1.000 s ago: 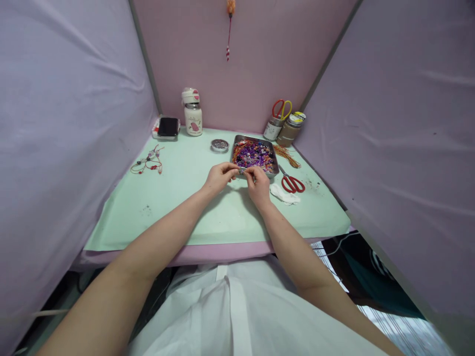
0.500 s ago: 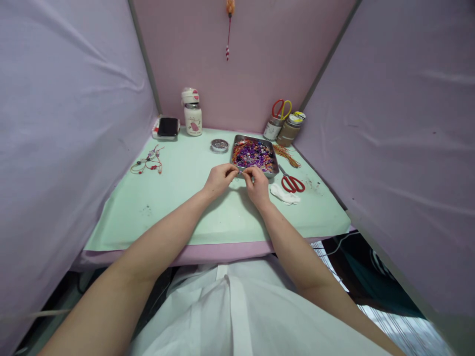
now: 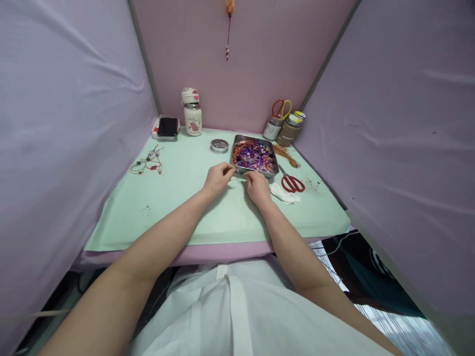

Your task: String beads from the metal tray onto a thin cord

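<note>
Near the left edge of the surface [image 3: 178, 207], some strings with beads [image 3: 146, 163] are lying. At the far left corner a phone [image 3: 167, 127] is resting, and a bottle [image 3: 192, 112] is standing beside it. A small round tin [image 3: 219, 145] is sitting just left of the tray of beads [image 3: 254, 155], which is lying toward the far edge, right of the middle.

The left hand [image 3: 218, 178] is hovering at the near left corner of the tray, with its fingertips pinching together on something too small to tell. The right hand [image 3: 258, 188] is resting just before the near edge of the tray, with its fingers curling under; I cannot tell if it is holding anything.

A white cloth [image 3: 284, 194] and red scissors [image 3: 291, 182] are lying right of it.
</note>
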`<state>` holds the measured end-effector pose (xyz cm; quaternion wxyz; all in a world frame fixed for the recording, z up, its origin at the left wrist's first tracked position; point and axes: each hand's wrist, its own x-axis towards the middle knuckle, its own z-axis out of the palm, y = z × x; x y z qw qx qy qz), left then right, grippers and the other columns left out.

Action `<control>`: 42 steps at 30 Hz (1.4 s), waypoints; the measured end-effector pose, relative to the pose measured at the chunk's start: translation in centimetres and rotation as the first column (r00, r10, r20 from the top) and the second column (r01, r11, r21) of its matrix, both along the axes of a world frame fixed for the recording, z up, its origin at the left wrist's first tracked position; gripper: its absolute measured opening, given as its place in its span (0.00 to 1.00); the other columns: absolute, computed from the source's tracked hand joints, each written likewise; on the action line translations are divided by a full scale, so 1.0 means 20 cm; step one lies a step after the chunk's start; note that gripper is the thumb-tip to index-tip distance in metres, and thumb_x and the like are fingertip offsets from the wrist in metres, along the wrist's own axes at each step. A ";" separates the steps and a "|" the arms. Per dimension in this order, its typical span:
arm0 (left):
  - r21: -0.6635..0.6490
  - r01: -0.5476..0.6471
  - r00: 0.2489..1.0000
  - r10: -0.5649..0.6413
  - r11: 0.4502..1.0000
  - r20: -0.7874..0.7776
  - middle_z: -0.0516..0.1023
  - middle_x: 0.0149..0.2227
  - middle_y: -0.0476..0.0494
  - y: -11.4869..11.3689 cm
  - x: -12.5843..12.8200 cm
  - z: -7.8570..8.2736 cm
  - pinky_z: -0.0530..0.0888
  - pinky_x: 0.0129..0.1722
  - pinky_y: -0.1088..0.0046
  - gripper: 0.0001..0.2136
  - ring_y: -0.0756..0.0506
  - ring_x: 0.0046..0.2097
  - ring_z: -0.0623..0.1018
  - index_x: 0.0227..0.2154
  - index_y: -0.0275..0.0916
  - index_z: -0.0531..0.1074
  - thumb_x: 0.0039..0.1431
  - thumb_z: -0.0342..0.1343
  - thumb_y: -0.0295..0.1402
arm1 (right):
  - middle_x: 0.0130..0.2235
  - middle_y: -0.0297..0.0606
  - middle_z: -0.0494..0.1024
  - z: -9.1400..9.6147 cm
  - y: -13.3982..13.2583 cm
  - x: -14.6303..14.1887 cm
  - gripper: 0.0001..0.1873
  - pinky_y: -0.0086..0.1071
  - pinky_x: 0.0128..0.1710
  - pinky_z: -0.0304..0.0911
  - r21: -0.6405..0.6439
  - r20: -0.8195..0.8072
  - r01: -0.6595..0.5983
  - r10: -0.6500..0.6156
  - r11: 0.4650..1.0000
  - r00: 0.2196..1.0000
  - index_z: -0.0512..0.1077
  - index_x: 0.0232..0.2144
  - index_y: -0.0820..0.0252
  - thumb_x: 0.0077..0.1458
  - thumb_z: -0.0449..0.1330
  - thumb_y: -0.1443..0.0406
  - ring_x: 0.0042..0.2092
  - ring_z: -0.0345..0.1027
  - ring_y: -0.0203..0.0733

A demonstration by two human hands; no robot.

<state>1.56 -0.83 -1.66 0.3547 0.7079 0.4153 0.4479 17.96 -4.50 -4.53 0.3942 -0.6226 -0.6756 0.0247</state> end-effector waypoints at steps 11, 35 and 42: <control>-0.001 0.050 0.998 -0.050 0.999 -0.034 0.75 0.25 0.49 -0.02 0.02 0.00 0.67 0.32 0.74 0.06 0.50 0.28 0.71 0.29 0.37 0.74 0.54 0.53 0.32 | 0.33 0.38 0.77 0.06 -0.03 -0.06 0.07 0.36 0.41 0.62 0.188 -0.159 -0.136 0.167 0.973 0.973 0.74 0.33 0.58 0.57 0.58 0.62 0.36 0.68 0.41; 0.043 0.132 0.986 -0.127 0.990 -0.104 0.75 0.26 0.50 -0.04 0.01 0.01 0.67 0.33 0.74 0.05 0.51 0.28 0.72 0.30 0.39 0.68 0.59 0.48 0.30 | 0.34 0.38 0.78 0.04 -0.03 -0.05 0.10 0.36 0.41 0.59 0.146 -0.096 -0.112 0.127 0.983 0.987 0.75 0.33 0.57 0.60 0.55 0.61 0.38 0.68 0.42; -0.008 0.083 0.992 -0.084 0.996 -0.098 0.76 0.26 0.50 -0.04 0.01 0.00 0.66 0.29 0.74 0.03 0.51 0.24 0.70 0.33 0.41 0.63 0.61 0.46 0.31 | 0.34 0.38 0.78 0.06 -0.04 -0.06 0.10 0.36 0.41 0.59 0.120 -0.100 -0.113 0.126 0.986 0.987 0.75 0.32 0.57 0.60 0.55 0.62 0.38 0.68 0.43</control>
